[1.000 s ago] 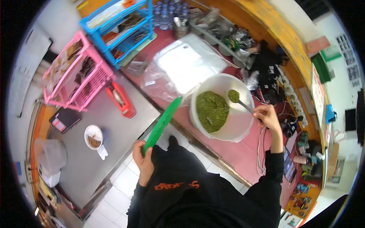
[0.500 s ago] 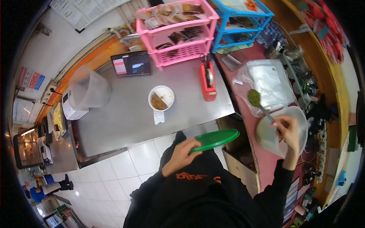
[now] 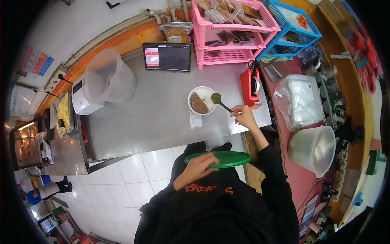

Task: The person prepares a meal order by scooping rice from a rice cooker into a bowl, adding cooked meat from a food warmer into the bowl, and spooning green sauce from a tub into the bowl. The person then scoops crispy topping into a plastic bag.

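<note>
My right hand [image 3: 243, 117] grips the dark handle of a spoon [image 3: 223, 105] heaped with green chopped stuff. The spoon's bowl is over the right edge of a round white bowl [image 3: 207, 92], which is divided in two and has brown food [image 3: 199, 105] in its left part. A paper slip [image 3: 195, 120] lies partly under the bowl on the steel table [image 3: 154, 122]. In front of my body, my left hand [image 3: 199, 166] is closed on the edge of a round green lid [image 3: 229, 159].
A red tape dispenser [image 3: 248, 89] stands right of the bowl, a tablet [image 3: 167, 57] and a pink rack [image 3: 231, 40] behind. A clear tub [image 3: 109, 77] rests on a white device [image 3: 83, 97]. Another tub [image 3: 312, 148] is on the red table. A person [image 3: 44, 191] is far left.
My right hand has carried the loaded spoon from the tub on the red table to the white bowl. The view has turned left. My left hand still holds the lid, now flatter.
</note>
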Demonstrator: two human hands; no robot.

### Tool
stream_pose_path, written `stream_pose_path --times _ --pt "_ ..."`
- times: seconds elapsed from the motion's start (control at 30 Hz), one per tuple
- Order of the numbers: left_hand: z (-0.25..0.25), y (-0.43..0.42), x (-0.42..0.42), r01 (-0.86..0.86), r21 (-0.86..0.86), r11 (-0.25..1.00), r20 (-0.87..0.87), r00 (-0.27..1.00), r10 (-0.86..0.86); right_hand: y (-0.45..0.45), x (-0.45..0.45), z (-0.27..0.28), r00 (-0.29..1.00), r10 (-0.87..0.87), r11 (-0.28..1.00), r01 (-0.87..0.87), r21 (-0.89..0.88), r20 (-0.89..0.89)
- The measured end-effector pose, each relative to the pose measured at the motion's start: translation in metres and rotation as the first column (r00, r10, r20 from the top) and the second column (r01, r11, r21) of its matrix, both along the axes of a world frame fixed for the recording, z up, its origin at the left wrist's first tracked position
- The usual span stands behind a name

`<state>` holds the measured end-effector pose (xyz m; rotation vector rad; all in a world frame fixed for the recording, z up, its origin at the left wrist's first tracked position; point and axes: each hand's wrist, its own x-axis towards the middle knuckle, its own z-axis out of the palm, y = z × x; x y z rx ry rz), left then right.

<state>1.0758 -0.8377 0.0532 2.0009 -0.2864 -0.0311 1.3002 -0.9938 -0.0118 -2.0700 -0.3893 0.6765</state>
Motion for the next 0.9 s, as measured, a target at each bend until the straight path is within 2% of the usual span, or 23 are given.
stream_pose_path --times 0.03,0.07,0.1,0.13,0.17,0.23,0.27,0.4,0.47,0.5,0.53,0.57,0.6,0.67,0.7,0.77,0.8,0.87,0.9 --pt "0.000 0.003 0.000 -0.003 -0.006 1.000 -0.021 1.000 0.002 0.006 -0.001 -0.009 1.000 0.004 1.000 -0.004 -0.003 0.004" --pt "0.000 0.006 -0.001 -0.005 -0.012 1.000 -0.043 0.999 0.004 0.013 -0.005 -0.012 0.942 0.083 0.994 -0.056 -0.090 0.325" --pt "0.001 0.008 -0.001 -0.007 -0.014 1.000 -0.041 0.999 0.007 0.019 -0.009 -0.014 0.779 0.176 0.979 -0.077 -0.187 0.602" --pt "0.001 0.010 -0.002 -0.012 -0.008 1.000 -0.041 0.999 0.012 0.023 -0.013 -0.016 0.728 0.330 0.908 -0.070 -0.413 0.602" --pt "0.001 0.011 -0.002 -0.016 -0.002 1.000 -0.042 0.999 0.016 0.029 -0.018 -0.017 0.728 0.331 0.907 -0.070 -0.415 0.601" --pt "0.002 0.013 -0.002 -0.008 0.022 1.000 -0.028 1.000 0.008 0.039 -0.029 -0.020 0.575 0.519 0.774 -0.002 -0.633 0.633" --pt "0.002 0.014 -0.001 -0.002 0.049 0.999 -0.012 1.000 0.002 0.045 -0.034 -0.018 0.511 0.565 0.736 0.043 -0.676 0.648" --pt "0.000 0.015 0.003 0.025 0.061 0.998 0.005 1.000 -0.026 0.048 -0.035 -0.020 0.492 0.579 0.729 0.044 -0.683 0.650" --pt "0.000 0.014 0.005 0.033 0.074 0.997 0.032 0.999 -0.036 0.042 -0.031 -0.011 0.615 0.449 0.788 0.070 -0.612 0.649" --pt "0.000 0.013 0.007 0.043 0.072 0.997 0.036 0.998 -0.046 0.038 -0.028 -0.012 0.617 0.444 0.785 0.080 -0.614 0.649" --pt "0.000 0.013 0.009 0.042 0.074 0.996 0.038 0.998 -0.045 0.031 -0.023 -0.014 0.776 0.228 0.919 0.028 -0.394 0.587" --pt "-0.001 0.012 0.011 0.049 0.075 0.996 0.042 0.998 -0.052 0.021 -0.020 -0.014 0.895 0.023 0.989 0.044 -0.140 0.445" --pt "-0.001 0.010 0.013 0.080 0.067 0.995 0.053 0.995 -0.084 0.017 -0.022 0.008 0.985 -0.164 0.987 0.163 0.011 0.063" --pt "-0.004 0.005 0.020 0.056 0.026 0.998 0.116 0.991 -0.059 -0.006 -0.026 0.021 0.939 -0.267 0.924 0.314 0.220 -0.219" --pt "-0.002 0.002 0.025 0.121 0.012 0.993 0.142 0.982 -0.121 -0.022 -0.029 0.033 0.897 -0.295 0.866 0.397 0.304 -0.330" --pt "0.007 0.000 0.036 0.117 -0.042 0.992 -0.036 0.992 -0.119 -0.060 -0.041 0.070 0.858 -0.368 0.803 0.488 0.342 -0.359" --pt "0.012 -0.004 0.043 0.193 -0.051 0.980 -0.010 0.981 -0.193 -0.084 -0.048 0.087 0.848 -0.420 0.772 0.521 0.365 -0.321" --pt "0.022 -0.013 0.054 0.090 -0.130 0.987 -0.068 0.993 -0.100 -0.135 -0.066 0.126 0.770 -0.592 0.678 0.636 0.369 -0.239" --pt "0.024 -0.020 0.061 0.146 -0.131 0.981 -0.053 0.987 -0.154 -0.164 -0.075 0.141 0.714 -0.663 0.615 0.691 0.381 -0.225"
